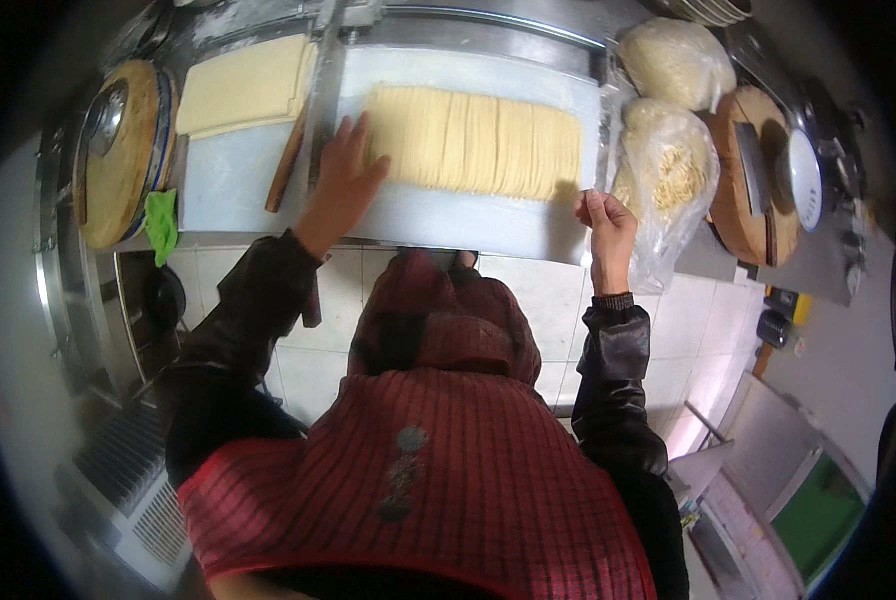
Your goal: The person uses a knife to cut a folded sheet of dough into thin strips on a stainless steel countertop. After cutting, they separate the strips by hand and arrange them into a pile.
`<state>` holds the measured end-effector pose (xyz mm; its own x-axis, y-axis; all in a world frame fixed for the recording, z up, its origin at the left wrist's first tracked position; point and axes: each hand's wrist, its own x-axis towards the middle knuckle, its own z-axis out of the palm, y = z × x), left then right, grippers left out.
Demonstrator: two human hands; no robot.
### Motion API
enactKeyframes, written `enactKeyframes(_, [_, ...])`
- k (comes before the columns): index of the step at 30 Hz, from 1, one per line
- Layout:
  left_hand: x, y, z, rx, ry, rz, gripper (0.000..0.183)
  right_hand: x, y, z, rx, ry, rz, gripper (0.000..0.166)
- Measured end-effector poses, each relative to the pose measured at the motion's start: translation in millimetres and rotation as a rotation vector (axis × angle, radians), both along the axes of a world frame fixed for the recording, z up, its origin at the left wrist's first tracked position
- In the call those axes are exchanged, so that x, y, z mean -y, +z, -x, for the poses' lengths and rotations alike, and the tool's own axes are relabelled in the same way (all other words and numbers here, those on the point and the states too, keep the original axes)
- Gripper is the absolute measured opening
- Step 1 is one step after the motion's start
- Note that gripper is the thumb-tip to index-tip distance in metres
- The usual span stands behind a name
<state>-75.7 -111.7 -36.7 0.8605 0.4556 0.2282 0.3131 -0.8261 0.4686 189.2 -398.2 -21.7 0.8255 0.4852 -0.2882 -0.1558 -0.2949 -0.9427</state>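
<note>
A row of thin cut noodles (478, 142) lies on a pale, flour-dusted work surface (463, 217) in front of me. My left hand (350, 176) is open at the left end of the row, fingers spread and slightly blurred. Whether its fingertips touch the noodles I cannot tell. Near the right front corner of the surface, my right hand (609, 229) has thumb and fingertips pinched together, with nothing visible between them. Folded dough sheets (245, 86) are stacked to the left. A brown wooden stick (286, 165) rests between the sheets and my left hand.
Two plastic bags, one filled (677, 64) and one holding noodles (669, 169), stand on the right. Beyond them a round chopping block (740, 217) carries a cleaver (752, 169) and a white bowl (802, 180). Round wooden boards (129, 191) and a green cloth (161, 225) sit far left.
</note>
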Motion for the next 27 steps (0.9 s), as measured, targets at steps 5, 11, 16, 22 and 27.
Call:
enactKeyframes(5, [22.2, 11.4, -30.8, -0.059, 0.091, -0.069, 0.055, -49.8, -2.2, 14.7, 0.167, 0.255, 0.017, 0.018])
enactKeyframes(11, [39.9, 15.9, -40.4, -0.303, 0.054, -0.029, 0.053, -91.7, -7.1, 37.4, 0.257, 0.408, 0.167, 0.018])
enactKeyframes(16, [31.0, 15.6, -38.3, -0.21, 0.046, 0.15, 0.052, -92.7, -22.4, 37.3, 0.359, 0.432, 0.262, 0.019])
enactKeyframes(22, [31.0, 24.7, -36.3, -0.263, 0.024, 0.147, 0.051, -94.0, -29.7, 38.1, 0.342, 0.422, 0.268, 0.017])
enactKeyframes(27, [31.6, 18.9, -43.4, -0.153, 0.088, 0.182, 0.05, -93.0, -21.2, 32.7, 0.336, 0.501, 0.251, 0.018])
